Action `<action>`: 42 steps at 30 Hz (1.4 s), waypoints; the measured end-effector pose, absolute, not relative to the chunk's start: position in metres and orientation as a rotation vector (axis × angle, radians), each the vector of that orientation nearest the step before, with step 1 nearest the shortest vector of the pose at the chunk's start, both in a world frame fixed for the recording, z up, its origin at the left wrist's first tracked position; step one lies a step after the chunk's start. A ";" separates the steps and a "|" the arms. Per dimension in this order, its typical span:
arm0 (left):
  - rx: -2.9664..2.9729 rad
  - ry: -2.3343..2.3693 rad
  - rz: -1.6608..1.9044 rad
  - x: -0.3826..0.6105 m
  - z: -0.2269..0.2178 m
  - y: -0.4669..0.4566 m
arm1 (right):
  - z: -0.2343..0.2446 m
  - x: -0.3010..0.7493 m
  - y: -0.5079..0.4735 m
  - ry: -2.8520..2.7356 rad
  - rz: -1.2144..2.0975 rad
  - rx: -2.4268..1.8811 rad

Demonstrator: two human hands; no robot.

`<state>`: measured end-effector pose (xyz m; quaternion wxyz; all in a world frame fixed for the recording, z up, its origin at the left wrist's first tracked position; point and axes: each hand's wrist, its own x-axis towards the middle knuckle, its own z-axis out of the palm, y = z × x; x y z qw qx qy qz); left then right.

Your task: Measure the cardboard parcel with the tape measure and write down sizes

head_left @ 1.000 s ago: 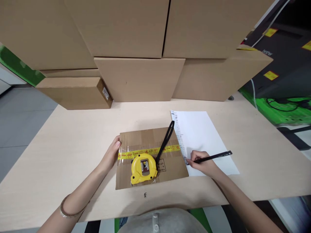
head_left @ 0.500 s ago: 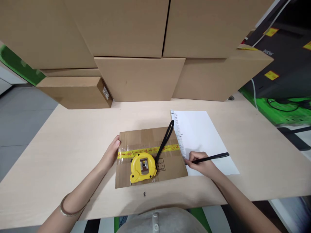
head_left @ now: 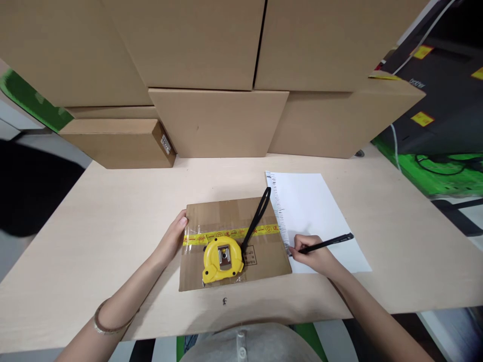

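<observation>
My right hand (head_left: pixel 312 252) is closed around a black pen (head_left: pixel 332 242), its tip end down at the left side of a white sheet of paper (head_left: pixel 320 206). A column of small writing runs along that side of the sheet. My left hand (head_left: pixel 174 236) grips the left edge of a flat cardboard box (head_left: pixel 215 213), thumb at the edge and the other fingers mostly hidden. Yellow printed tape crosses the box. On top of it lies a yellow tape measure (head_left: pixel 223 259), whose black wrist strap (head_left: pixel 257 217) reaches toward the paper. The box's right side meets or slightly overlaps the sheet.
Large cardboard boxes (head_left: pixel 219 123) are stacked along the back of the light wooden table (head_left: pixel 124 211). A smaller carton (head_left: pixel 121 146) stands at the back left. To the right are a dark machine (head_left: pixel 445 100) and cables. A black shape (head_left: pixel 33 186) shows beyond the left edge.
My right hand has shifted very slightly, and the pen's upper end has tipped a little higher. A black shape has come into view at the far left. The box and tape measure stay put.
</observation>
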<state>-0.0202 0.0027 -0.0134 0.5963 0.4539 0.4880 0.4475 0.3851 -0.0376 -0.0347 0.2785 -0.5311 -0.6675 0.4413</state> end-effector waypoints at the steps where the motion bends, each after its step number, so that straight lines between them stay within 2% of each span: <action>1: 1.055 1.134 1.039 -0.020 -0.013 0.003 | -0.035 0.385 -0.037 -1.791 1.182 -1.426; 22: 1.029 1.111 1.033 -0.022 -0.017 0.002 | -0.037 0.386 -0.039 -1.804 1.180 -1.447; 32: 1.058 1.088 1.034 -0.026 -0.023 0.003 | -0.025 0.388 -0.034 -1.875 1.108 -1.632; 36: 1.093 1.124 1.067 -0.026 -0.024 0.002 | -0.008 0.394 -0.027 -1.908 0.950 -1.878; 42: 1.301 1.122 1.104 -0.023 -0.018 -0.012 | 0.004 0.388 -0.008 -1.981 0.524 -2.268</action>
